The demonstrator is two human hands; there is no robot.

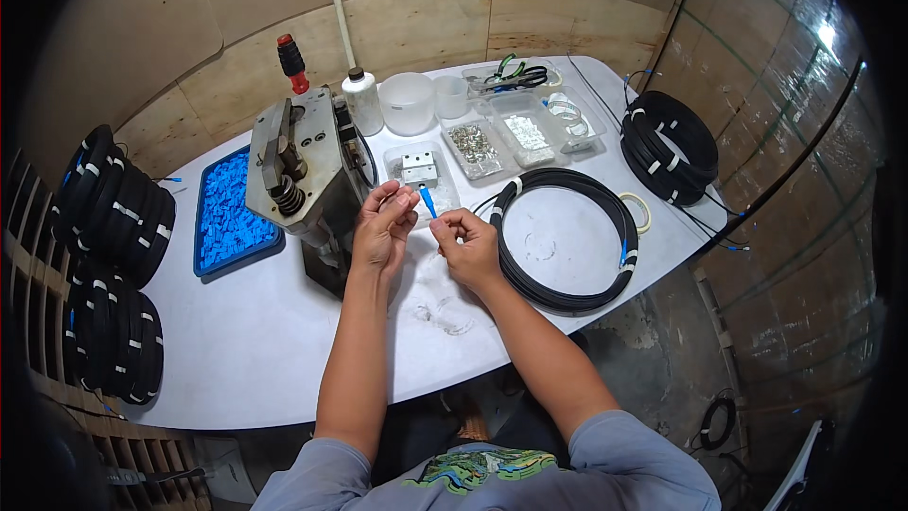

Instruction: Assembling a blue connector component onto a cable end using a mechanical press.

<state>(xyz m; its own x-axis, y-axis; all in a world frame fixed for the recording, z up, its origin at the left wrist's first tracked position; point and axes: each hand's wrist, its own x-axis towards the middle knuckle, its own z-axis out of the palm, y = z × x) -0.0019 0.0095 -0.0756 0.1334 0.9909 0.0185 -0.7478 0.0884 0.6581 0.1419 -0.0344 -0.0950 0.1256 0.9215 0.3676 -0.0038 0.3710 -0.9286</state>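
Above the middle of the white table, my right hand (pixel 469 244) pinches the lower end of a slim blue cable connector (pixel 427 201), which points up and slightly left. Close beside its upper end is my left hand (pixel 383 232), thumb and fingertips pressed together; whatever they hold is too small to make out. Behind both hands, a small metal block (pixel 418 168) sits in a clear shallow tray (pixel 445 191). To the right of my right hand lies a coil of black cable (pixel 558 298), bound with white tape, and a blue connector end shows on it.
A metal press (pixel 303 156) with a red-and-black handle stands left, beside a blue tray (pixel 244 260) of small blue parts. Behind are a bottle (pixel 361 102), a white tub (pixel 407 104), parts boxes (pixel 473 153) and pliers (pixel 511 71). More cable coils (pixel 113 213) flank the table.
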